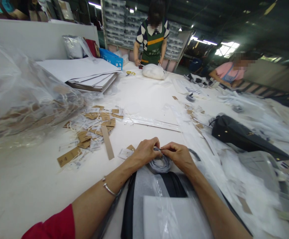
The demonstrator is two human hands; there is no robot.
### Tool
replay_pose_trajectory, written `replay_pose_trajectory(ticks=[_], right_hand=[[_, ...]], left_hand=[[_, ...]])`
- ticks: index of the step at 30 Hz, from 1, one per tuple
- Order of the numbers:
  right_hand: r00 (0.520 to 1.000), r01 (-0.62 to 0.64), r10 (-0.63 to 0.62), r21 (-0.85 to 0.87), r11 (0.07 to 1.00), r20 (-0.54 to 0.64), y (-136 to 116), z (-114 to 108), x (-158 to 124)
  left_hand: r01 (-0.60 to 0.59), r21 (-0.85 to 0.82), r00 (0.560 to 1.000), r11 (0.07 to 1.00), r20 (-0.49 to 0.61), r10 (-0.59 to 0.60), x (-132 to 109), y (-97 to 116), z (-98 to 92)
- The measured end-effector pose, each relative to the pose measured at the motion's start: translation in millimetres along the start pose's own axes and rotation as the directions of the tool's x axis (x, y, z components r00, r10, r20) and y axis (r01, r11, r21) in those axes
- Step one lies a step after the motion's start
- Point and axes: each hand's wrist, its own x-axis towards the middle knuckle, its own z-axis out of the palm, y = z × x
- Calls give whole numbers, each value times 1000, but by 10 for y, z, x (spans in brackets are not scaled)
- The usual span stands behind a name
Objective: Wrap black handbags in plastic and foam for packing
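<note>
My left hand (145,152) and my right hand (178,155) meet over a coiled grey strap (160,164), both pinching a small piece at its top with closed fingers. The strap lies on a dark bag wrapped in clear plastic (159,199) right in front of me on the white table (30,186). A silver bracelet sits on my left wrist. Brown cardboard tags with strings (94,127) are scattered to the left of my hands, one small tag just beside my left hand.
A big clear bag of tags (17,96) bulges at the left. Stacked white sheets (85,73) lie behind it. A black bag (244,136) and heaps of white wrapping fill the right. Two other people work at the far edge, one over a white bundle (153,71).
</note>
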Motion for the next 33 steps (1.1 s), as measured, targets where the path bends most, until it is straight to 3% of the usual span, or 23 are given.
replay_pose_trajectory(ticks=[8,15,23,33], right_hand=[[991,114,-101,-157,981,85,-80,-66,-56],[995,84,-77,-124,989,66,37,6,-49],[998,55,-49,-175,983,41,-94,20,-71],[997,14,-5,-115,993,75,-36,-2,-39]], left_hand=[[-78,-1,994,997,73,78,0,-9,-56],[-138,14,982,990,134,134,-43,-16,-90],[-158,-17,968,987,193,159,-3,-70,-123],[-149,-68,971,986,180,159,36,-123,-96]])
